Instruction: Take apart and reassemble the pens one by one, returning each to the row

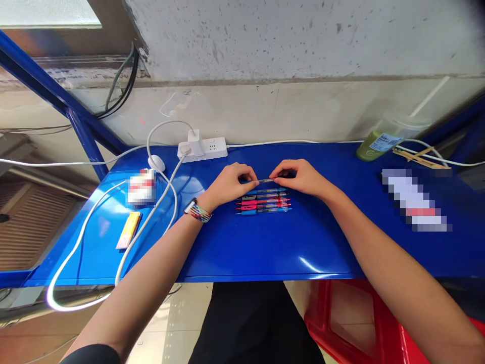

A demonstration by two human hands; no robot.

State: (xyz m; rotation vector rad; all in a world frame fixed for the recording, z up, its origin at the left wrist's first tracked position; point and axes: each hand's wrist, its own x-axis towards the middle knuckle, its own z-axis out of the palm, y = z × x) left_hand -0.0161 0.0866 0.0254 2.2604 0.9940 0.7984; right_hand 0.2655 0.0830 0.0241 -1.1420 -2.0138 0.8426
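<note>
Between my hands is a slim clear-barrelled pen, lying crosswise. My left hand pinches its left end with thumb and fingertips, and my right hand pinches the right end. Just below, several pens lie side by side on the blue table, roughly parallel. Among them are a red pen and, nearest me, a blue pen. Part of the top of the row is covered by my left hand. A watch with a multicoloured woven band sits on my left wrist.
A white power strip with a plugged-in charger stands by the wall. White cables loop across the left side, near a small yellow box and a white mouse. At back right is a cup of green drink; a red stool is below.
</note>
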